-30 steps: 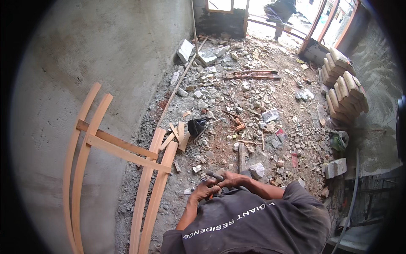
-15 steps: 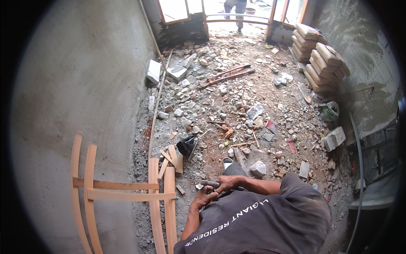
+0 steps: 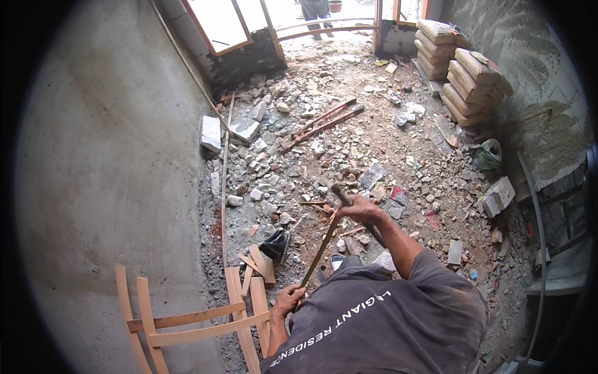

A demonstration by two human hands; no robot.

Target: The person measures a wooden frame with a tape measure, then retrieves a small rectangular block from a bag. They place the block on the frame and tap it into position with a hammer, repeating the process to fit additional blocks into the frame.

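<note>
A pale timber frame is just left of the left hand, whose fingers are curled closed on the lower end of a yellowish strip; the strip slants up to the right hand, itself closed around a dark-handled tool; beyond, red long-handled cutters lie on rubble; farther, stacked sacks sit by the right wall; outside, a person's legs show.

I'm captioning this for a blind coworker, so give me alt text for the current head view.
A person's left hand and right hand hold a narrow strip between them, the right also gripping a dark tool, above a rubble-strewn floor. A wooden frame shows lower left; stacked sacks line the right.
</note>
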